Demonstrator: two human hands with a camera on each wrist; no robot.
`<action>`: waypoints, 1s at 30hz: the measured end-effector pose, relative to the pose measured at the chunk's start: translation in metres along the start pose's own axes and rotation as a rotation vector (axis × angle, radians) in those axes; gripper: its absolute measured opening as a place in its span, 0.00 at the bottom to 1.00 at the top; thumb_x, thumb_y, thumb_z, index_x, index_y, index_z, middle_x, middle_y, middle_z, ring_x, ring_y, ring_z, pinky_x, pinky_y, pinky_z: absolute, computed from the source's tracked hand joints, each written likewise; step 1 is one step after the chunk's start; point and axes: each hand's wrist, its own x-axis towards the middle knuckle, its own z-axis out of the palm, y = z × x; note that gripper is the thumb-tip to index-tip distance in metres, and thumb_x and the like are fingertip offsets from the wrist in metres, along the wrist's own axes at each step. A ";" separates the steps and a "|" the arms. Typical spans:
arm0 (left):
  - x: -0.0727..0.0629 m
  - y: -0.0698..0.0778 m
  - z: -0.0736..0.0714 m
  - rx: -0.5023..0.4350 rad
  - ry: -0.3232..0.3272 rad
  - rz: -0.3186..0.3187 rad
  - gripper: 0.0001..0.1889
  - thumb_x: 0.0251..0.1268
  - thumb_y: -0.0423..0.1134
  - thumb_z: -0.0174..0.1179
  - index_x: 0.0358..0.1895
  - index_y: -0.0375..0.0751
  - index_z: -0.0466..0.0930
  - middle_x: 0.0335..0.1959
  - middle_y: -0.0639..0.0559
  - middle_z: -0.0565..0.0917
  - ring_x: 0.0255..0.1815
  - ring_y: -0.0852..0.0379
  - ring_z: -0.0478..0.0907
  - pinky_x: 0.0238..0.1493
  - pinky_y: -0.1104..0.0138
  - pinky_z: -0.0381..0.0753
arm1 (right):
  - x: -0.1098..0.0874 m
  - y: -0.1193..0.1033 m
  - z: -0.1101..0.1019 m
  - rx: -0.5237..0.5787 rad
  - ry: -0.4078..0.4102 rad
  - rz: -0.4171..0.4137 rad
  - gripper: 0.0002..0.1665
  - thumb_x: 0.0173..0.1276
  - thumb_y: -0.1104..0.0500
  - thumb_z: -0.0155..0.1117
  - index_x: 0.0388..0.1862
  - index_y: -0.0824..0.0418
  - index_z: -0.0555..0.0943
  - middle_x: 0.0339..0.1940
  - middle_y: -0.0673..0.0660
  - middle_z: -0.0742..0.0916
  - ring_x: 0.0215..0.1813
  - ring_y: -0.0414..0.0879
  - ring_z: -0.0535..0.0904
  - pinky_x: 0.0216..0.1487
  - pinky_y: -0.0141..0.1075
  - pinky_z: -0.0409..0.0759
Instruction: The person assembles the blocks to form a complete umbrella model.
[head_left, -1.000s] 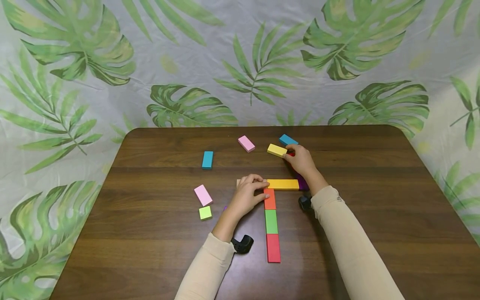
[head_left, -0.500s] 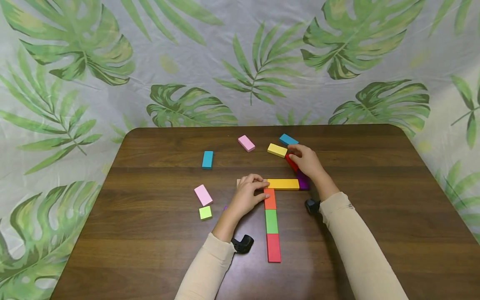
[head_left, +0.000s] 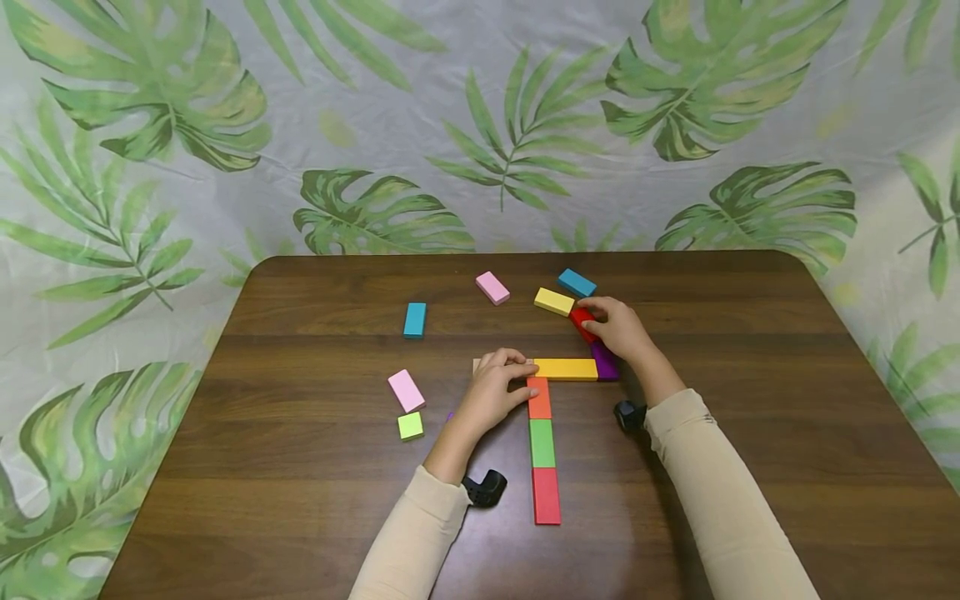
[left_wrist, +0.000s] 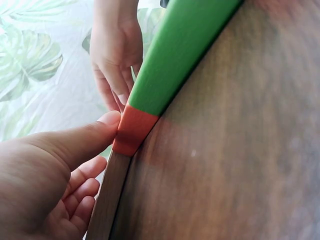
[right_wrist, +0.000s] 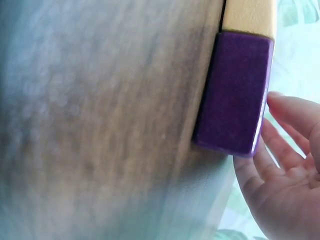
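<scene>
In the head view, my left hand (head_left: 495,385) rests at the corner of a line of blocks. Its thumb lies on the orange block (head_left: 539,398), and the index fingertip is at the left end of the yellow-orange block (head_left: 566,369); a beige block under the fingers is mostly hidden. My right hand (head_left: 621,332) holds the red block (head_left: 581,323) between thumb and index finger. That red block slants away from the purple block (head_left: 605,362) at the right end of the row. In the right wrist view, the purple block (right_wrist: 235,92) partly hides the fingers.
A green block (head_left: 542,443) and a crimson block (head_left: 547,496) continue the line toward me. Beyond the right hand lie a pale yellow block (head_left: 554,301) and a blue block (head_left: 577,282). Pink blocks, another blue block (head_left: 415,320) and a lime square (head_left: 410,426) lie leftward.
My right hand has drawn back slightly toward me and right, uncovering the blue block and more of the red and purple blocks. The left hand stays in place.
</scene>
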 end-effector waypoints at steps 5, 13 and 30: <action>0.000 0.000 0.000 -0.007 0.001 0.003 0.18 0.53 0.44 0.64 0.49 0.46 0.81 0.47 0.52 0.72 0.51 0.51 0.64 0.53 0.60 0.61 | 0.001 0.001 0.001 -0.002 0.003 -0.003 0.21 0.65 0.64 0.55 0.58 0.60 0.72 0.59 0.64 0.71 0.56 0.59 0.68 0.47 0.49 0.72; -0.001 0.001 0.000 0.010 0.001 -0.006 0.18 0.53 0.44 0.64 0.49 0.47 0.81 0.47 0.53 0.73 0.52 0.52 0.64 0.52 0.60 0.61 | 0.001 0.004 0.001 0.007 -0.003 -0.023 0.21 0.65 0.64 0.56 0.58 0.62 0.72 0.59 0.64 0.71 0.55 0.58 0.69 0.48 0.49 0.71; 0.001 0.008 -0.007 -0.008 0.075 -0.008 0.15 0.56 0.42 0.62 0.47 0.43 0.81 0.45 0.52 0.75 0.47 0.51 0.70 0.48 0.61 0.64 | 0.000 0.005 -0.002 0.025 -0.015 -0.030 0.23 0.65 0.64 0.56 0.59 0.65 0.71 0.59 0.65 0.71 0.55 0.59 0.68 0.49 0.49 0.71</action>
